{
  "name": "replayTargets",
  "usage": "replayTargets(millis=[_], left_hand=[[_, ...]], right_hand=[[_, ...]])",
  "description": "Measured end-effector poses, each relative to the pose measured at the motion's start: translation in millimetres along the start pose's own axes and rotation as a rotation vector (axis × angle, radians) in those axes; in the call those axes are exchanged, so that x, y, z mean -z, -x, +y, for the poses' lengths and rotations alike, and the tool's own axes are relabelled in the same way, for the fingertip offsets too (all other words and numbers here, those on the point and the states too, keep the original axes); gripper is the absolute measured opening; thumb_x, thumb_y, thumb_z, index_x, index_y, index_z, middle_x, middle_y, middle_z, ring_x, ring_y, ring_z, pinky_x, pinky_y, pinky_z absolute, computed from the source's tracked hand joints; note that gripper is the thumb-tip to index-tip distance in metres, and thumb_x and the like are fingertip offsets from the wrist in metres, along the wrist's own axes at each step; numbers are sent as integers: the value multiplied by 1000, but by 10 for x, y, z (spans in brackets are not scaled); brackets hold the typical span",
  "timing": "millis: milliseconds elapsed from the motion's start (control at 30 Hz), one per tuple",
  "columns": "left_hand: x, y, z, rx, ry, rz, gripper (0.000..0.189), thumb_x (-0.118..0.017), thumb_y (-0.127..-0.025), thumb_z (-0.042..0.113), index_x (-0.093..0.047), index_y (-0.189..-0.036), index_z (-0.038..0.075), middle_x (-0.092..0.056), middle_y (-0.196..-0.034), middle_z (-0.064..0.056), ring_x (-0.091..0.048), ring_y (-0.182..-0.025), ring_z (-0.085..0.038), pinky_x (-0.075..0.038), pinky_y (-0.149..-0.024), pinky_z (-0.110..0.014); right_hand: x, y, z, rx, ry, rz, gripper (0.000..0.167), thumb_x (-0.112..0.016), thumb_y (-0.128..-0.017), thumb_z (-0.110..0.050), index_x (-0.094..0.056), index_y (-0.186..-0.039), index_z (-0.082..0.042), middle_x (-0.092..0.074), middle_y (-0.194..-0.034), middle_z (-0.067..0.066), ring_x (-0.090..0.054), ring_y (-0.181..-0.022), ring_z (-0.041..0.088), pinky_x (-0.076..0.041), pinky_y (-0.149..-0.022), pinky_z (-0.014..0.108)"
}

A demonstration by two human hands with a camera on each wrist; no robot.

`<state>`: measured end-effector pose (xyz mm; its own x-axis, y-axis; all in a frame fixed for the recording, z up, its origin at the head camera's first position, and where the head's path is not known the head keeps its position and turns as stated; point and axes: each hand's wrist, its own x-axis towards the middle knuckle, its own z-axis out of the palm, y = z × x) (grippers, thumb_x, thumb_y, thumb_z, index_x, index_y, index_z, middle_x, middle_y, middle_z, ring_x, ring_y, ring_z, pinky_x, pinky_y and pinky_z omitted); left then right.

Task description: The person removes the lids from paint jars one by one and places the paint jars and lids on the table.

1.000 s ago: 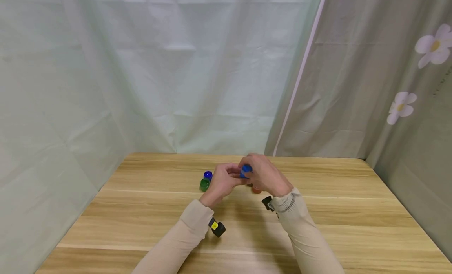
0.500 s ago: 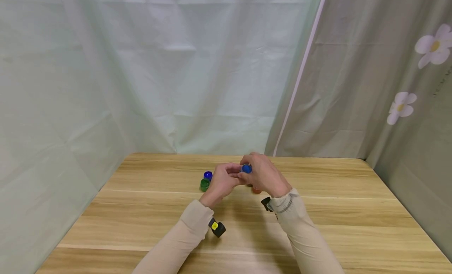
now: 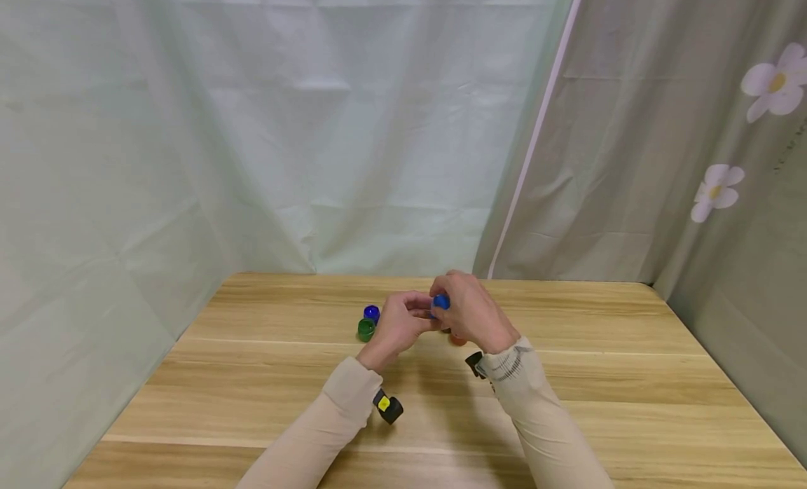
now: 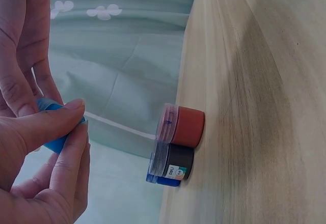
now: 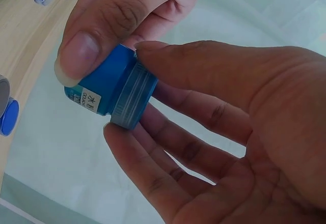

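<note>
Both hands meet around a small blue paint jar (image 5: 104,76), held up over the table toward its far side. My left hand (image 3: 399,326) pinches the jar's blue body, thumb across the side with the printed label. My right hand (image 3: 474,314) has its thumb and fingertips around the clear ridged lid (image 5: 133,96). In the left wrist view, the left thumb and fingers cover much of the blue jar (image 4: 56,143). The lid sits on the jar, and the jar is tilted in the right wrist view.
A green jar (image 3: 366,329) and a dark blue jar (image 3: 371,313) stand left of the hands. An orange-red jar (image 4: 189,127), a black jar (image 4: 179,161) and another blue jar (image 4: 168,181) stand close together on the wooden table (image 3: 252,405). Curtains (image 3: 353,139) hang behind.
The right fingers have shifted around the lid and now cover part of its top, which showed fully half a second ago. The left hand and the other jars stay in place.
</note>
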<state>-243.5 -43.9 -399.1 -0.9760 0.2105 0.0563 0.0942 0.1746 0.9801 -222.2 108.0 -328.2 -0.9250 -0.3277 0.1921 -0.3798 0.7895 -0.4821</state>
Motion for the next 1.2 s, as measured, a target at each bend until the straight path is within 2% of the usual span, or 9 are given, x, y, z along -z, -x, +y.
replayTargets(millis=[367, 700, 933, 1200], left_hand=[[-1, 2, -8, -7, -3, 7, 27, -83, -83, 2, -75, -108, 5, -73, -112, -11, -74, -101, -22, -62, -86, -35], [3, 8, 6, 2, 4, -2, 30, -84, -83, 4, -75, -111, 7, -73, -114, -10, -74, -105, -23, -62, -88, -35], [5, -3, -5, 7, 11, 3, 28, -83, -83, 3, -74, -110, 5, -73, -112, -11, -74, -101, -21, -62, -86, -34], [-1, -9, -11, 24, 10, 14, 30, -78, -86, -1, -73, -116, 3, -72, -113, -13, -72, -96, -17, -62, -85, -33]], right_hand=[[9, -3, 12, 30, -16, -22, 18, -76, -86, 1, -75, -103, -5, -65, -97, 6, -61, -85, 19, -59, -80, 36], [28, 17, -5, 80, 1, -33, 16, -75, -89, 0, -76, -104, -5, -68, -103, 7, -65, -98, 24, -58, -93, 44], [31, 18, -9, 81, -11, -37, 18, -77, -88, 0, -76, -105, -5, -69, -106, 6, -65, -100, 23, -58, -93, 44], [-2, 3, 0, 19, 46, 10, 29, -81, -90, -24, -75, -109, -4, -68, -110, 9, -65, -95, 23, -59, -85, 38]])
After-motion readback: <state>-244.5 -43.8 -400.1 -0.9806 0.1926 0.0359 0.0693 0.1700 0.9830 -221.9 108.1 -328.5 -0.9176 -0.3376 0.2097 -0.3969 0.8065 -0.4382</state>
